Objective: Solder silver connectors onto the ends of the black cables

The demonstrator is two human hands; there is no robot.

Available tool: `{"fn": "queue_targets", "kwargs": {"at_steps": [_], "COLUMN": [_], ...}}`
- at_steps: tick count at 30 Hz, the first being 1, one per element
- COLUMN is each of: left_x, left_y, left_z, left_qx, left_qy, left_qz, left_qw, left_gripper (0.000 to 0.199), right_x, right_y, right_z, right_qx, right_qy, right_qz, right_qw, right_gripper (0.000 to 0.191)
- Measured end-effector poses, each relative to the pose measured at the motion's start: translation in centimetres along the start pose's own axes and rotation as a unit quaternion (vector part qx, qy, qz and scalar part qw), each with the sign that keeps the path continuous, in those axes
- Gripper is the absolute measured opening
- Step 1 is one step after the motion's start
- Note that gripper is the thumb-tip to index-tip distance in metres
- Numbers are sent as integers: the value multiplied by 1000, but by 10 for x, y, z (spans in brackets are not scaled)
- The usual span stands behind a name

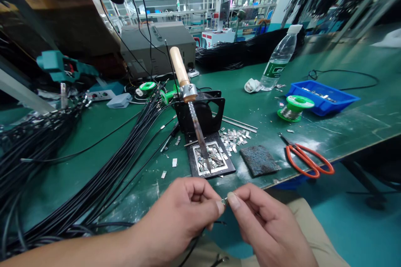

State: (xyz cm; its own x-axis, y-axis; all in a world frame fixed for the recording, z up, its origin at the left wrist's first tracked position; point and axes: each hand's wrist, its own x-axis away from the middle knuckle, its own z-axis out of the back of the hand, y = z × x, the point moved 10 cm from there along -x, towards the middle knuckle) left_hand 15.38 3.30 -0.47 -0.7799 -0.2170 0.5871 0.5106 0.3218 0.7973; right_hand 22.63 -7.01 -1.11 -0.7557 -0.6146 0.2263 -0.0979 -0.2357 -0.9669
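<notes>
Just off the near table edge, my left hand [196, 206] and my right hand [263, 221] meet, thumbs and fingers pinched at opposite ends of a small metal connector [224, 201]. Fingertips cover most of it. A black cable hangs beneath my left hand; whether it joins the connector is hidden. Beyond the hands, a wooden-handled soldering iron [180, 66] leans tip down over a dark plate [196, 171] with small metal pieces. Loose metal connectors [233, 138] are scattered beside that plate. A dark, rough square pad [259, 160] lies to its right.
Orange-handled cutters [308, 160] rest at the table edge. Behind them stand a green solder spool [294, 108], a blue tray [322, 98] of metal parts and a water bottle [278, 60]. Bundled black cables [115, 162] stretch across the left. A black fan [200, 112] sits behind the iron.
</notes>
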Motion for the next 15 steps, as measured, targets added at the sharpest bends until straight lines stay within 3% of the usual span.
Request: {"fn": "queue_targets", "kwargs": {"at_steps": [10, 15], "left_x": [-2, -4], "left_y": [-6, -7], "left_z": [-1, 4], "left_qx": [54, 66], "left_qy": [-8, 2], "left_qz": [33, 42], "left_qw": [998, 997], "left_gripper": [27, 27], "right_x": [-5, -12], "right_y": [-3, -5], "right_z": [-2, -9], "right_qx": [-3, 17], "right_qy": [-4, -66], "right_qz": [-5, 21], "right_qw": [1000, 997], "right_gripper": [51, 49]}}
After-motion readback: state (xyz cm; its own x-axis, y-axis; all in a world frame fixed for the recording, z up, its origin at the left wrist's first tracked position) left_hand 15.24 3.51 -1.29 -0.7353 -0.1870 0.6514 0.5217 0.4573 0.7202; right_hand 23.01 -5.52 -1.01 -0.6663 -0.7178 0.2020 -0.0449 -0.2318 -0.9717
